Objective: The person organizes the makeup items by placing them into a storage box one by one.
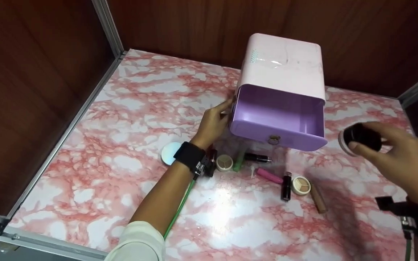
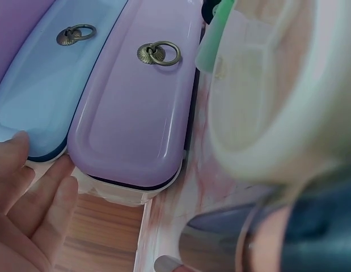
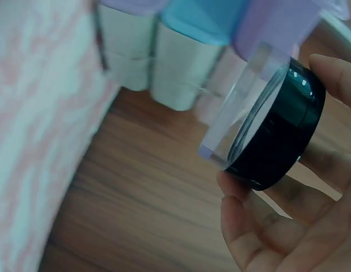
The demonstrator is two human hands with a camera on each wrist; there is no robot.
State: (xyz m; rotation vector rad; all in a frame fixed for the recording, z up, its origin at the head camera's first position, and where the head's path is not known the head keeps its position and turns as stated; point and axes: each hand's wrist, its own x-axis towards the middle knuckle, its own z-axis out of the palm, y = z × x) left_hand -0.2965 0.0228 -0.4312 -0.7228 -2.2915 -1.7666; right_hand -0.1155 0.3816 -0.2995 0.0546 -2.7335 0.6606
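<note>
On the marbled table a small drawer unit [image 1: 285, 65] stands with its purple top drawer [image 1: 278, 136] pulled out; the part of the drawer's inside that shows holds nothing. Below it, a blue drawer [image 2: 56, 90] and a lilac drawer [image 2: 130, 107] are closed, each with a ring pull. My left hand [image 1: 212, 123] rests against the unit's left side, fingers extended at the drawers' edges. Right of the open drawer, my right hand [image 1: 401, 156] holds a round cosmetic jar [image 3: 277, 130] tilted on its side, thumb and fingers around its black part. The jar's other part is clear.
Makeup lies in front of the unit: round three-part palettes [image 1: 300, 185], a pink tube [image 1: 270, 175], a black lipstick [image 1: 286, 186], a brown stick [image 1: 318, 197] and a green tube [image 1: 238, 163]. A pale round compact [image 1: 171, 153] lies by my left wrist. Wooden panels [image 1: 180, 29] enclose the table.
</note>
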